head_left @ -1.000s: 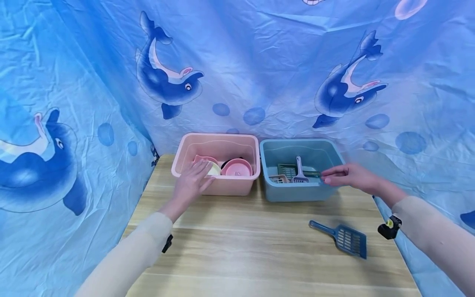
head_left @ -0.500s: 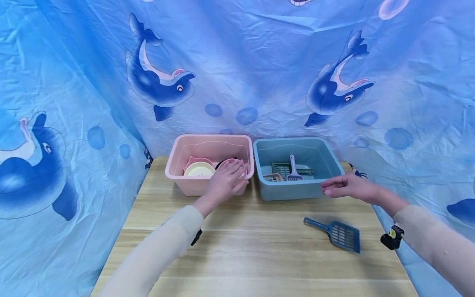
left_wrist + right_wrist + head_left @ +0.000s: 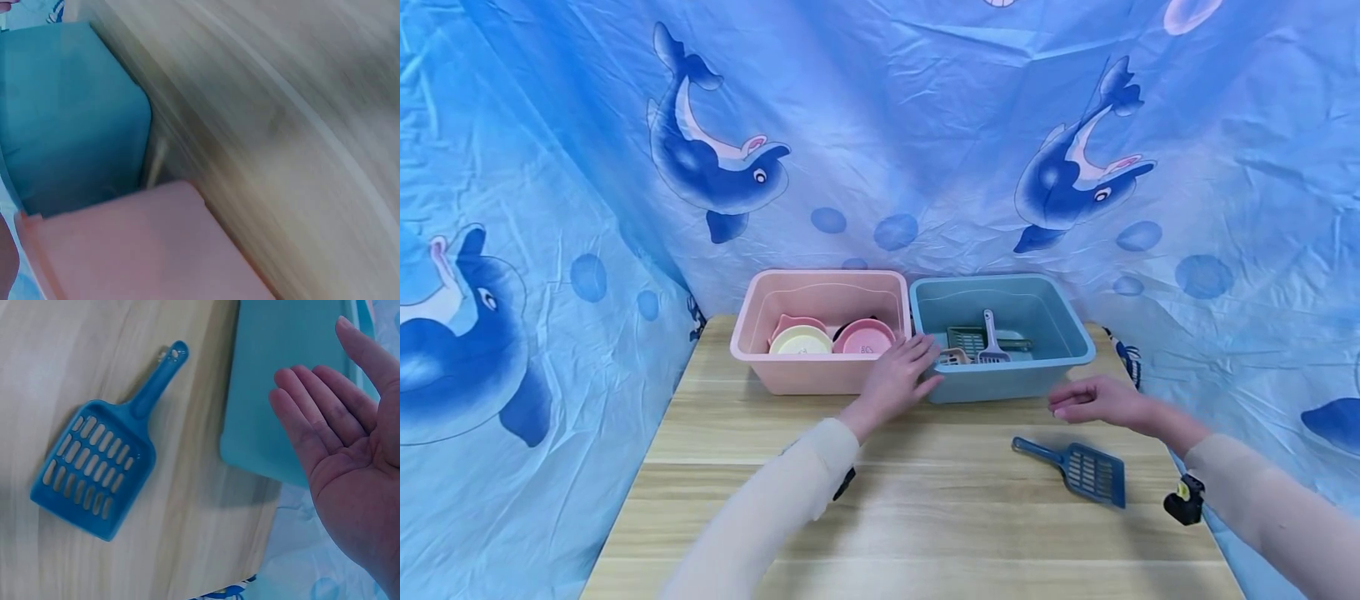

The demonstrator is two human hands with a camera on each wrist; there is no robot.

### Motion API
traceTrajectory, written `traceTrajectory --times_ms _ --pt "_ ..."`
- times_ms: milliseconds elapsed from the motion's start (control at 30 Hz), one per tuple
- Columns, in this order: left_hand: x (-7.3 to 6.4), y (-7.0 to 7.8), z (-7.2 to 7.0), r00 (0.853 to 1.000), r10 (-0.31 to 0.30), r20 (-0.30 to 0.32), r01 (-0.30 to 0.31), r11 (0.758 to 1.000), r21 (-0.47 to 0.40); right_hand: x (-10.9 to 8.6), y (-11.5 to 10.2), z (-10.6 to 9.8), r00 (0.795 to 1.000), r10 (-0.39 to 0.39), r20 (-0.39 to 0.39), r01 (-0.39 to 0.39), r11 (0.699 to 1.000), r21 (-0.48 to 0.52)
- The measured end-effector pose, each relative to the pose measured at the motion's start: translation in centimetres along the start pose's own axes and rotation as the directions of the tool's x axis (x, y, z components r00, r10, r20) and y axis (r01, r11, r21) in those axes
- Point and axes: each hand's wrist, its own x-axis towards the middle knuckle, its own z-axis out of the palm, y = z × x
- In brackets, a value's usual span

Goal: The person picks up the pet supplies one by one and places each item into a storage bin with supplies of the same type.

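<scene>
My left hand hovers over the neighbouring corners of the pink tub and the blue tub, fingers stretched forward. Whether it touches either rim I cannot tell. The right hand is near the blue tub's right front corner, holding nothing; in the right wrist view its palm shows with fingers extended. On the table below it lies a blue slotted litter scoop. Inside the blue tub are a lilac scoop, a dark green scoop and a beige scoop, partly hidden by the left hand.
The pink tub holds a cream bowl, a pink bowl, another pink bowl behind and something black. Both tubs stand side by side at the back of the wooden table, against a dolphin-print curtain.
My left hand has swept right, from over the pink tub's bowls to the blue tub's corner. The right hand has drawn back from the green scoop's handle and lowered slightly toward me.
</scene>
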Motion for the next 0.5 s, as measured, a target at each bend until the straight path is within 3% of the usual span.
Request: traceTrajectory --times_ms 300,500 --pt "0.8 1.7 2.2 0.996 0.043 -0.079 -0.039 0.998 0.048 1.0 1.5 0.6 1.000 0.010 0.006 -0.010 1.000 -0.023" --pt "0.9 2.0 3.2 0.997 0.023 -0.070 -0.019 0.998 0.061 1.8 2.5 0.6 1.000 0.005 0.023 -0.005 1.000 0.025"
